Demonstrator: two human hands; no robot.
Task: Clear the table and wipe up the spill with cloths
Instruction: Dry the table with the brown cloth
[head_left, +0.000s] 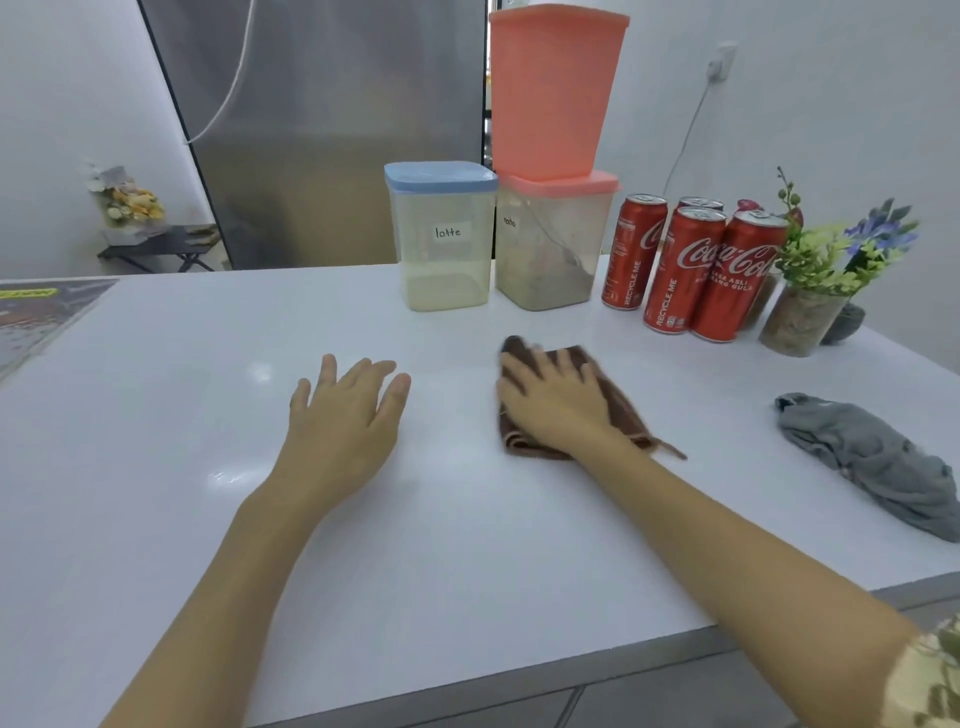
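The fingers (524, 371) of the right hand (558, 402) are spread flat and press down on the folded brown cloth (613, 395), which lies in the middle of the white table (467, 519). The left hand (345, 410) is open too, with straight fingers, and holds nothing; I cannot tell if it touches the table or floats just above it.

A crumpled grey cloth (872, 462) lies well apart on the right. I think the wiping is under way. No puddle shows, only some shiny marks near the left hand, maybe wet spots. The middle looks cleared. The four red cola cans (691, 265), the clear plastic boxes with blue and pink lids (441, 239) and the small flower pots (802, 312) stand together at the back.
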